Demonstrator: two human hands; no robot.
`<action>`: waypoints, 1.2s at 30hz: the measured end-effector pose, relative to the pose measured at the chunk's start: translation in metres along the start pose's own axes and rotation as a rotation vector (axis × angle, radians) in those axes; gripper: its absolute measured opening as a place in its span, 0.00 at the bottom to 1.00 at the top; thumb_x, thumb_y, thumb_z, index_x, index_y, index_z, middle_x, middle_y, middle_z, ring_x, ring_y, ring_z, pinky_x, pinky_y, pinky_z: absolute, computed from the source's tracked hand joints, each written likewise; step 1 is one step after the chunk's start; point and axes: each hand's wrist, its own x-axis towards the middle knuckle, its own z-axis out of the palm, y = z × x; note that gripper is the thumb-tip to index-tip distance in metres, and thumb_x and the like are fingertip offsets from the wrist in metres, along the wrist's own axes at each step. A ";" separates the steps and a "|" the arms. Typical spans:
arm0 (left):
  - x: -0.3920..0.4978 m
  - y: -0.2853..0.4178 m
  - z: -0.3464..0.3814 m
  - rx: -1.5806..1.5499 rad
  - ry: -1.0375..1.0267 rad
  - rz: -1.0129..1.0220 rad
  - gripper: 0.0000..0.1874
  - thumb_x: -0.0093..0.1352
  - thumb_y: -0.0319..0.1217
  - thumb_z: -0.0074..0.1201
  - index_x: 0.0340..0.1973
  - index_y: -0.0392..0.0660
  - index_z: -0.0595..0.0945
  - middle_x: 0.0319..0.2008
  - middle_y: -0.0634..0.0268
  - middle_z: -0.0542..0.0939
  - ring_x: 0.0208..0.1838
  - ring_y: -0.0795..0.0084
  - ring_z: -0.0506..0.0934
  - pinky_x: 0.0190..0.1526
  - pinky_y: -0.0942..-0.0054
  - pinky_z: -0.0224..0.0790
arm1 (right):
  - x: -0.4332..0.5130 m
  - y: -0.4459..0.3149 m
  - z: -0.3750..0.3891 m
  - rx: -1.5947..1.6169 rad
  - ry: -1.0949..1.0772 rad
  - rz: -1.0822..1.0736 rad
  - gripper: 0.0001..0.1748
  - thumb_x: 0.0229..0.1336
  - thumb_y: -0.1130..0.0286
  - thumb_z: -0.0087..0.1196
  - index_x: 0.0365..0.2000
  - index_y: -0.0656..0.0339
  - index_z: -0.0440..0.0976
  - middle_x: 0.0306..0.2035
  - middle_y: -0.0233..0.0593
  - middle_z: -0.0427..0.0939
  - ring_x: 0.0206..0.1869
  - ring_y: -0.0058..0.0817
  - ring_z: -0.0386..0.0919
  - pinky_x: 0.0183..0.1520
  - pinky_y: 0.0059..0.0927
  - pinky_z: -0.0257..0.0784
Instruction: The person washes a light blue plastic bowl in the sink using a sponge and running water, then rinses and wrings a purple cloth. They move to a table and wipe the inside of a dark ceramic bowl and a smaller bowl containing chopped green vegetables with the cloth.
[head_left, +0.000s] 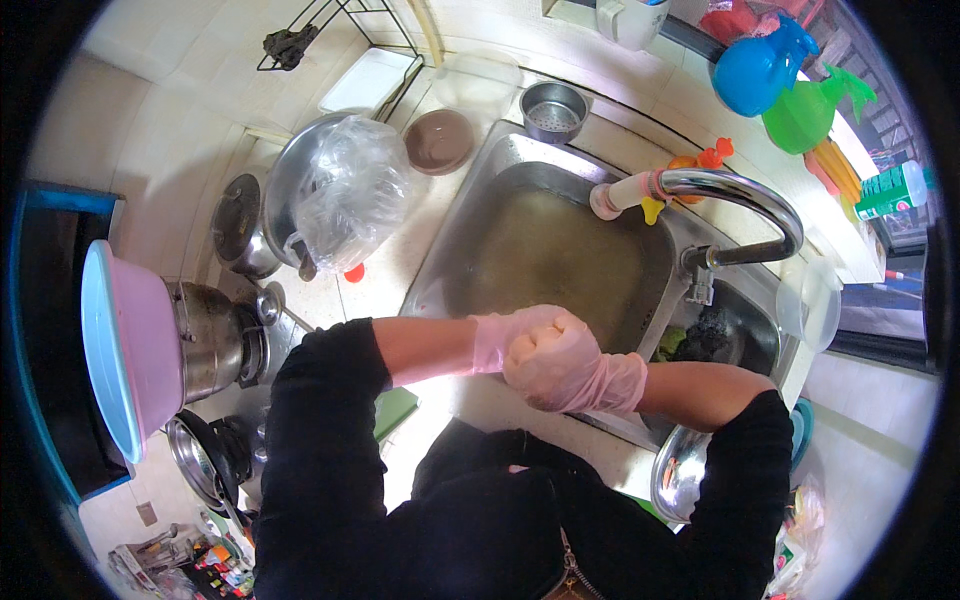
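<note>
Both of my hands wear thin pink gloves and are pressed together over the near edge of a steel sink (454, 259). My right hand (559, 367), coming from the right side, is curled at the front with its fingers bent. Behind it, my left hand (517, 330) is partly hidden against it. Whether anything is between the palms cannot be told. Cloudy brownish water (555, 247) stands in the large basin. A chrome faucet (780, 202) with a pale nozzle (619, 196) arches over the basin's far right side.
Left of the sink are a plastic bag (352, 187) on a steel bowl (281, 187), a brown bowl (439, 142) and a lidded pot (238, 217). A strainer basket (554, 111) sits behind. The smaller basin holds green scraps (671, 341). Spray bottles (806, 112) line the sill.
</note>
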 end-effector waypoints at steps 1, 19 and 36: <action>0.000 -0.003 -0.001 0.001 0.009 0.010 0.15 0.75 0.35 0.47 0.53 0.44 0.80 0.50 0.61 0.82 0.53 0.69 0.78 0.57 0.68 0.70 | 0.002 -0.001 -0.003 -0.020 0.111 -0.065 0.07 0.47 0.63 0.59 0.17 0.46 0.75 0.24 0.18 0.74 0.30 0.20 0.76 0.35 0.30 0.71; 0.019 -0.029 0.002 -0.198 0.536 0.438 0.16 0.78 0.41 0.44 0.52 0.50 0.82 0.46 0.66 0.83 0.50 0.75 0.79 0.50 0.70 0.74 | -0.009 -0.004 -0.042 -0.289 0.453 -0.078 0.06 0.47 0.65 0.58 0.19 0.54 0.75 0.24 0.32 0.76 0.27 0.33 0.76 0.33 0.42 0.71; -0.061 0.125 -0.103 2.003 1.991 0.551 0.30 0.59 0.40 0.64 0.57 0.49 0.78 0.55 0.57 0.79 0.59 0.54 0.76 0.60 0.56 0.66 | -0.115 -0.006 0.028 1.268 1.243 1.097 0.08 0.57 0.70 0.59 0.26 0.60 0.72 0.25 0.27 0.73 0.26 0.17 0.69 0.31 0.23 0.66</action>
